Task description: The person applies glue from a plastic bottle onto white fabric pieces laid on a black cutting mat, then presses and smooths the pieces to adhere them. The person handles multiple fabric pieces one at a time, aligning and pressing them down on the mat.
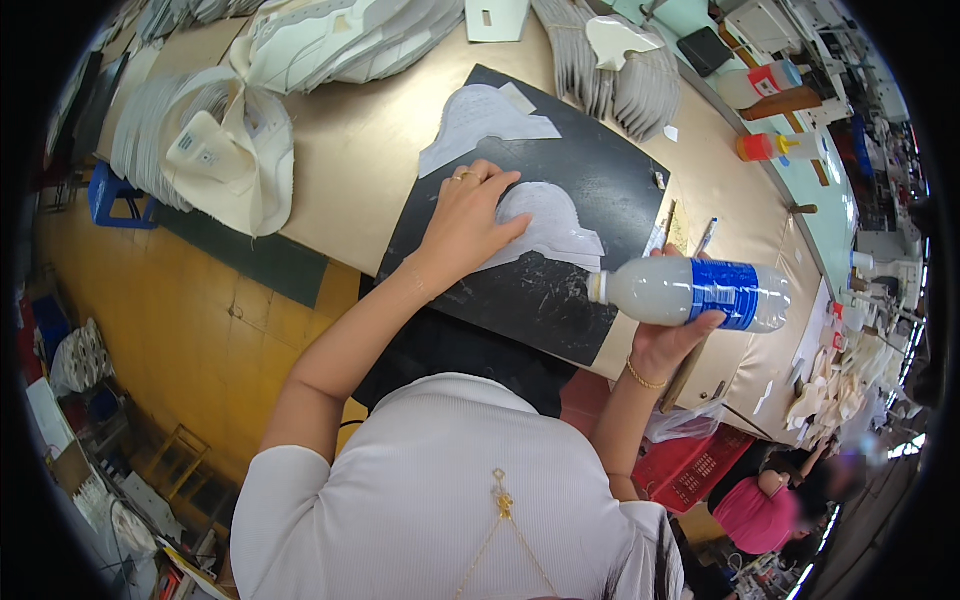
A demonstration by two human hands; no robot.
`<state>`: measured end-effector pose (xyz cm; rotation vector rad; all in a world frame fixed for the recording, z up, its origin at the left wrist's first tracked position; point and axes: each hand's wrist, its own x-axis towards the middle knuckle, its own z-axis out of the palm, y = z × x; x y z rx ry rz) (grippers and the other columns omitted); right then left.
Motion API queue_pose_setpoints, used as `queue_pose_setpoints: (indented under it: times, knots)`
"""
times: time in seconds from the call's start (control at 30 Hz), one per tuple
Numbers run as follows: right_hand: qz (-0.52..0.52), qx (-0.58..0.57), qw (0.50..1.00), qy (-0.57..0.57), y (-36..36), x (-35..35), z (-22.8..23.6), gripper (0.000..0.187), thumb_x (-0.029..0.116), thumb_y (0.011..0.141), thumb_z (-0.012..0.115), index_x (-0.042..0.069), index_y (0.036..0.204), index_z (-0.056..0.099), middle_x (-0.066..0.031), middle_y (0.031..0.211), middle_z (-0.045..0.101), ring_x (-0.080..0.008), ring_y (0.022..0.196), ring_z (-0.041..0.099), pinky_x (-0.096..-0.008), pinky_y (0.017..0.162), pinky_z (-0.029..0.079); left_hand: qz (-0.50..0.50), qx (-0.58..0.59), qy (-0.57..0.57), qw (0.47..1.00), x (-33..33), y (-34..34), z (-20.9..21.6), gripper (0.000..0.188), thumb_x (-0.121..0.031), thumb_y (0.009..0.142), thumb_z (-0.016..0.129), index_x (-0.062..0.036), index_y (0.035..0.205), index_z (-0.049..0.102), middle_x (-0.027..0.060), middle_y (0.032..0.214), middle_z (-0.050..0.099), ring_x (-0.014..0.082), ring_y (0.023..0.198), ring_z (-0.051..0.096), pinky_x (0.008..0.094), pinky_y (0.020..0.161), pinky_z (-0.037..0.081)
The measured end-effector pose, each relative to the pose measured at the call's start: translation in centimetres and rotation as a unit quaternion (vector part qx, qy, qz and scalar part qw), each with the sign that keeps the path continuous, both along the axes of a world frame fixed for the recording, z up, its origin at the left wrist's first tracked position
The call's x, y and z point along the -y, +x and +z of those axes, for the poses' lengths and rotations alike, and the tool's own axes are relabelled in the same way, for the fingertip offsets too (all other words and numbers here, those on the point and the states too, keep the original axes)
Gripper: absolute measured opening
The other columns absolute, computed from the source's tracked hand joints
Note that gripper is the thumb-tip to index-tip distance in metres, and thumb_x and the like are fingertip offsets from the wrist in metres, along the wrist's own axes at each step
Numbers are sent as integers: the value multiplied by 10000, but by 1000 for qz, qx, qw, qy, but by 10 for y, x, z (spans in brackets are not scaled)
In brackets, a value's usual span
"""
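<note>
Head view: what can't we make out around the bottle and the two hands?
- Bottle nozzle tip: too small to tell whether anything comes out.
- Right hand fingers: hidden behind the bottle.
- White piece: left hand covers its left part.
- Background person: blurred.

The person wears a white, finely ribbed top with short sleeves that end above the elbows, leaving both forearms bare. A thin gold chain with a small gold pendant hangs down the front of the top. The left hand (465, 222) carries a gold ring on one finger. A slim gold bracelet circles the wrist of the right hand (672, 335).
</note>
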<state>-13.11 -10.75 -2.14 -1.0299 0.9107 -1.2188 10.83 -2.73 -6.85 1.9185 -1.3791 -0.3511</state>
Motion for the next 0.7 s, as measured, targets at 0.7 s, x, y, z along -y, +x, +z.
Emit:
queue_pose_setpoints:
  times: [0.7]
  knots:
    - [-62, 58, 995, 60, -40, -5, -15, 933, 701, 808, 615, 14, 1390, 368, -293, 1239, 565, -400, 1159, 581, -533, 1044, 443, -46, -522, 137, 841, 38, -7, 36, 278, -45, 881, 650, 48, 1143, 634, 33, 863, 661, 89, 769, 625, 240, 738, 530]
